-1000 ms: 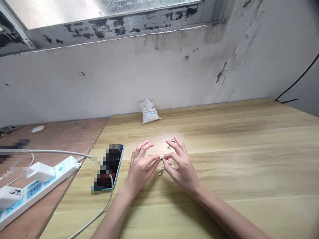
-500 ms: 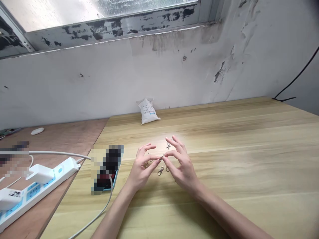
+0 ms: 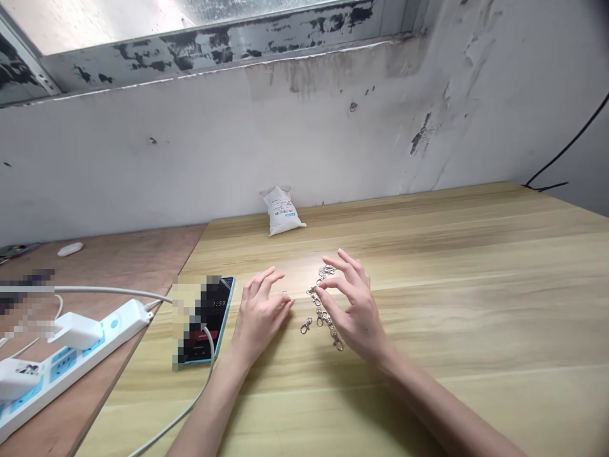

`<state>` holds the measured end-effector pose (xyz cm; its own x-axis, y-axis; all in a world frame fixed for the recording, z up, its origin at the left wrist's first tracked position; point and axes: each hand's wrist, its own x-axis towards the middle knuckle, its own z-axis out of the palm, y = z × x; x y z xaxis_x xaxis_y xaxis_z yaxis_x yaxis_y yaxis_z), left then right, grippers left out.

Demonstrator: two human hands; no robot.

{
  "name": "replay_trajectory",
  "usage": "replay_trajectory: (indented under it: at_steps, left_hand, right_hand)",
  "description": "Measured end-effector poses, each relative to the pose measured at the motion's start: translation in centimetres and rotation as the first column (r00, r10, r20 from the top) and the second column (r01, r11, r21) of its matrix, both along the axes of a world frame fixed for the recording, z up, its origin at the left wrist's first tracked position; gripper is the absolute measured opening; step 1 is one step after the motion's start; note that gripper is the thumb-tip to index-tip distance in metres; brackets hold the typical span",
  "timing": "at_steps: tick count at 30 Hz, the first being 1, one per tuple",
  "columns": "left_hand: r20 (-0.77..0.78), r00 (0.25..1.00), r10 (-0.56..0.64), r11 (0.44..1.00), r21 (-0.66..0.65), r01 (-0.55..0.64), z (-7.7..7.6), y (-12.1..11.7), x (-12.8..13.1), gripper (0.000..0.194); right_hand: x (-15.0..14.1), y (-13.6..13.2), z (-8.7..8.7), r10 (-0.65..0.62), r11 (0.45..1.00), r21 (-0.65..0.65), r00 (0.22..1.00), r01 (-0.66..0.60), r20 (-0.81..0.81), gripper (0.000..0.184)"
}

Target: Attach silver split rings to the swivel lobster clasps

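Observation:
My left hand [image 3: 259,314] rests low on the light wooden table [image 3: 451,285] with its fingers apart, holding nothing. A small metal ring [image 3: 284,294] lies just beyond its thumb. My right hand [image 3: 351,303] arches over a loose line of linked silver swivel clasps [image 3: 323,310], its fingertips at the line's upper part. One separate clasp [image 3: 307,325] lies between my hands. The right palm hides part of the line's right side.
A phone [image 3: 208,317], partly pixelated, lies left of my left hand with a white cable [image 3: 207,346] attached. A white power strip [image 3: 80,343] sits on the lower brown board [image 3: 118,266]. A white sachet [image 3: 281,211] leans against the wall at the table's back edge.
My hands, whose fingertips met over the clasps, have drawn apart. The left has moved left and the right up and right. More clasps now show in a longer line.

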<state>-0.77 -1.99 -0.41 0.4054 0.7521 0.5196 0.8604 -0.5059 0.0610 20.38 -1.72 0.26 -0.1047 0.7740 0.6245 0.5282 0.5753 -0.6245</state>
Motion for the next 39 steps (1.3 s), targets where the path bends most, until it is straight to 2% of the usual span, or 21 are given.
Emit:
replay_trajectory:
  at_steps: [6, 9, 12, 16, 18, 20, 22, 28, 35, 39]
  left_hand:
    - [0.021, 1.000, 0.010, 0.998, -0.057, -0.008, 0.4, 0.3, -1.0, 0.016]
    - [0.020, 1.000, 0.007, 0.994, -0.111, -0.005, 0.1, 0.3, -1.2, 0.016]
    - [0.023, 1.000, 0.003, 0.983, -0.181, 0.001, -0.1, 0.2, -1.2, 0.015]
    - [0.052, 0.998, 0.019, 0.969, -0.247, -0.006, -0.2, 0.2, -1.2, 0.019]
    - [0.060, 0.998, 0.025, 0.964, -0.267, -0.008, -0.3, 0.2, -1.1, 0.020]
    - [0.065, 0.998, 0.022, 0.961, -0.278, -0.003, -0.3, 0.2, -1.1, 0.020]
    - [0.073, 0.997, 0.017, 0.960, -0.280, 0.004, -0.4, 0.2, -1.1, 0.019]
    - [0.076, 0.997, -0.001, 0.965, -0.260, 0.021, -0.4, -0.2, -0.4, 0.019]
    - [-0.060, 0.997, -0.043, 0.983, -0.179, 0.031, -1.2, -1.0, 3.8, 0.029]
    - [-0.019, 0.998, -0.059, 0.976, -0.209, 0.054, -0.8, -0.8, 3.4, 0.032]
  right_hand:
    - [2.4, 2.6, -1.7, 0.030, 0.980, -0.199, 0.996, -0.012, 0.086, 0.014]
    - [3.2, 3.0, -2.0, 0.151, 0.961, -0.261, 0.967, -0.094, 0.206, 0.013]
    - [3.6, 3.2, -2.2, 0.239, 0.958, -0.235, 0.909, -0.163, 0.342, 0.014]
    - [3.7, 3.9, -3.0, 0.116, 0.984, -0.169, 0.903, -0.049, 0.414, 0.017]
    - [3.6, 4.3, -3.5, 0.050, 0.993, -0.114, 0.889, 0.002, 0.455, 0.025]
    - [3.4, 4.6, -3.8, 0.025, 0.998, -0.064, 0.863, 0.009, 0.504, 0.030]
    - [3.3, 4.6, -4.0, 0.034, 0.999, -0.047, 0.846, -0.011, 0.532, 0.026]
    - [3.6, 4.4, -3.3, 0.054, 0.999, -0.030, 0.854, -0.045, 0.518, 0.012]
    - [3.1, 4.1, -2.2, -0.034, 0.999, 0.041, 0.734, 0.008, 0.679, 0.024]
    - [3.2, 4.1, -2.0, -0.034, 0.998, -0.016, 0.736, 0.061, 0.676, 0.027]
